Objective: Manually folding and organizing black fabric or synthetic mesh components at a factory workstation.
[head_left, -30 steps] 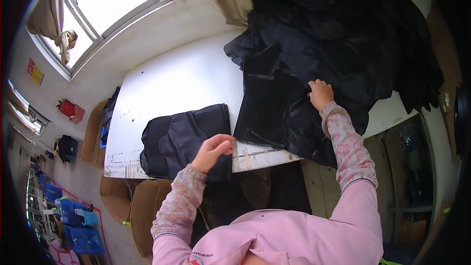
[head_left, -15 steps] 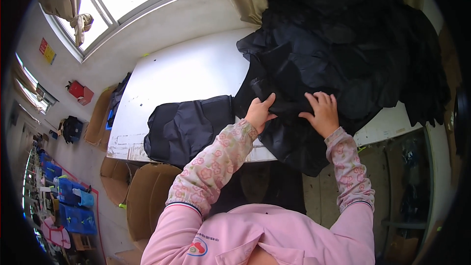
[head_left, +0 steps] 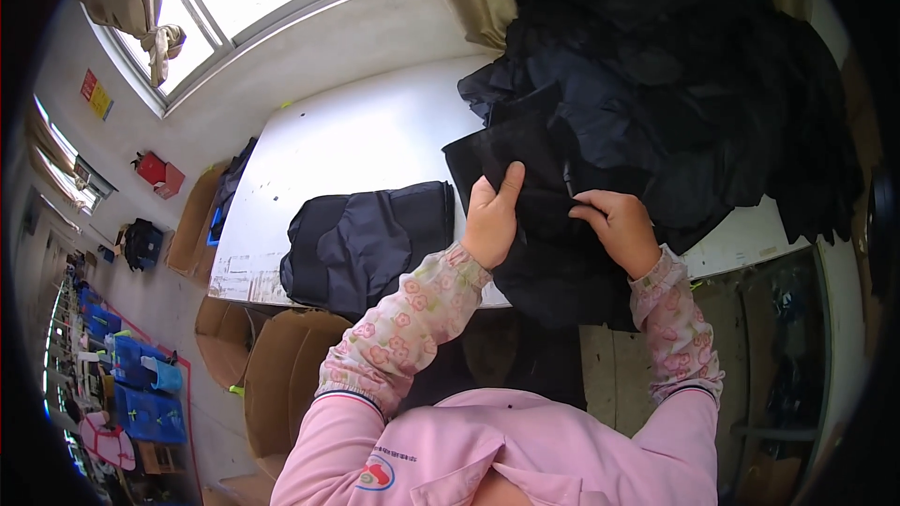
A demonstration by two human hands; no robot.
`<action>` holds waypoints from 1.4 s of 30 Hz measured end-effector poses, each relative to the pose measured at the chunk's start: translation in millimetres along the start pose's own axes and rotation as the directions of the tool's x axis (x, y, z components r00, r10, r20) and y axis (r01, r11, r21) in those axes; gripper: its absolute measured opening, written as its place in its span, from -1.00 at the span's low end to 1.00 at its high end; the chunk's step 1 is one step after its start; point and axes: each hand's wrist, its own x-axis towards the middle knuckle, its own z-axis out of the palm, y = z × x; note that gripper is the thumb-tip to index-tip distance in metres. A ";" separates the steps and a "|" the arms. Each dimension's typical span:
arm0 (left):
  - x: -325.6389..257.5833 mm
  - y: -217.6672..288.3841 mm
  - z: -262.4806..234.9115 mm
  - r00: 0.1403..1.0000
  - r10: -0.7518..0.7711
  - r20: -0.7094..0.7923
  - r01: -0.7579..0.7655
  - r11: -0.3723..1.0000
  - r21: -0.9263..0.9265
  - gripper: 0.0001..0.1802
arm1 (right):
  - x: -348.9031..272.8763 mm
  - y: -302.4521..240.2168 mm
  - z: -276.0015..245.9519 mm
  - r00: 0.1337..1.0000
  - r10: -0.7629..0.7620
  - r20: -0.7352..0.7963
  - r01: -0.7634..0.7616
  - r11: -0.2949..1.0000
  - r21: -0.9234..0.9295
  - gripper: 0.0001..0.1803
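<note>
The left hand (head_left: 491, 225) grips a black fabric piece (head_left: 502, 145), thumb on top, fingers seemingly hidden beneath; the right hand (head_left: 614, 227) pinches its right edge. The piece is above the table (head_left: 375, 122), between flat black fabric (head_left: 366, 242) left and a black heap (head_left: 675, 66) far right.

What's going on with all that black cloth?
A person in a pink shirt holds a floppy piece of black cloth over a white table. The left hand has its thumb on top; the right hand pinches it. A flat, squarish black cloth bundle lies to the left; a big, crumpled black cloth heap is on the right.
</note>
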 end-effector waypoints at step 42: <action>-47.3 49.3 -105.5 0.815 -0.192 0.546 0.457 0.792 -0.404 -0.68 | 40.2 -10.3 -48.0 0.974 0.184 -0.132 -0.122 0.919 0.376 -0.86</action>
